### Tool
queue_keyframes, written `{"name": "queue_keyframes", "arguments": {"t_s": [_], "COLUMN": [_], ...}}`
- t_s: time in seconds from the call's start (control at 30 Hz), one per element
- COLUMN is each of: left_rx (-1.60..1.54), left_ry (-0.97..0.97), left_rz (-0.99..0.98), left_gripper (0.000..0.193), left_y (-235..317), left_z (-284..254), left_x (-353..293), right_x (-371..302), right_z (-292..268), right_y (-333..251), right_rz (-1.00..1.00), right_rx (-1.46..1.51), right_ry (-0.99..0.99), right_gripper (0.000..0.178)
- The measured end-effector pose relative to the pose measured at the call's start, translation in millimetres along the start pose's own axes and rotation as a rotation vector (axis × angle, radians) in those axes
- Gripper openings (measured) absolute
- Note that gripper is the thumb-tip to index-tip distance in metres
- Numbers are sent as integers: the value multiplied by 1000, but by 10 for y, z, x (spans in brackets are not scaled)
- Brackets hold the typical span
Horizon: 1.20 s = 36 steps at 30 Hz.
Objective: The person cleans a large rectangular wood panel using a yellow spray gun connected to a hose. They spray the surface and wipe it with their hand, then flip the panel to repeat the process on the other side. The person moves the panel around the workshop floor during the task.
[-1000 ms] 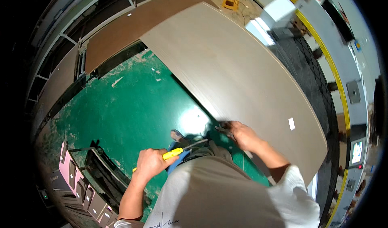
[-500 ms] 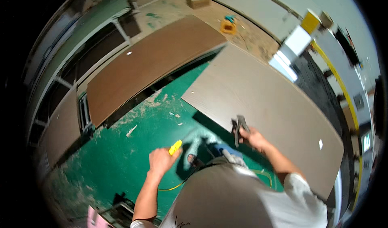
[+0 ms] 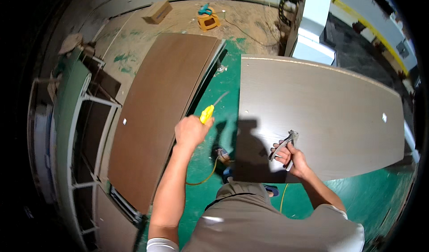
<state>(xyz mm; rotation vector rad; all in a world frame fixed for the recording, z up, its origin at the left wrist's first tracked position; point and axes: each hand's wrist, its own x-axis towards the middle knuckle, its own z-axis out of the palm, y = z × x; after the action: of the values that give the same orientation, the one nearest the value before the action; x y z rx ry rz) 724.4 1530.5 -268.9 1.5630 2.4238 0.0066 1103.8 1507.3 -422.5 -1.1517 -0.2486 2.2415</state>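
Holding a tool in each hand: a yellow-handled tool [image 3: 207, 114] in the left hand [image 3: 191, 132], metal pliers [image 3: 292, 137] in the right hand [image 3: 295, 159].

The left hand is closed around the yellow handle, which pokes out past the thumb; its thin metal shaft points forward and right, over the gap between a brown panel [image 3: 165, 87] and a grey-brown panel [image 3: 330, 100]. The right hand's fingers curl around the pliers' spread handles, head pointing forward above the grey-brown panel; whether it touches is unclear. Farther off, a cardboard box [image 3: 157, 12] sits on the dusty floor [image 3: 134, 27], its contents out of sight. Right of it, a teal power tool [image 3: 205, 9] rests on an orange stool [image 3: 207, 24].
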Motion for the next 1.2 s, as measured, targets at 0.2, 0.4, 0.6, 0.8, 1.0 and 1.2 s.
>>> {"name": "queue_keyframes", "arguments": {"t_s": [0.2, 0.4, 0.6, 0.8, 1.0, 1.2], "left_rx": [221, -1184, -758, -161, 145, 749], "left_ry": [-338, -1300, -797, -666, -1196, -635], "left_rz": [177, -115, 304, 1119, 1376, 1874], "left_gripper": [72, 44, 38, 50, 62, 35], "left_y": [-154, -738, 293, 1753, 3112, 4111], "left_z": [-357, 64, 607, 1143, 867, 842], "left_x": [1474, 2155, 3220, 4836, 4864, 4259], "right_x": [433, 393, 721, 1080, 2053, 2672], "right_z": [592, 1718, 2286, 2727, 3432, 4309], "right_y": [90, 586, 1097, 722, 189, -11], "right_rz": [-124, -500, -608, -588, -728, -725], "right_rx": [165, 413, 184, 80, 492, 709], "right_ry": [125, 341, 437, 776, 1178, 1256], "right_gripper": [38, 52, 60, 41, 35, 36]}}
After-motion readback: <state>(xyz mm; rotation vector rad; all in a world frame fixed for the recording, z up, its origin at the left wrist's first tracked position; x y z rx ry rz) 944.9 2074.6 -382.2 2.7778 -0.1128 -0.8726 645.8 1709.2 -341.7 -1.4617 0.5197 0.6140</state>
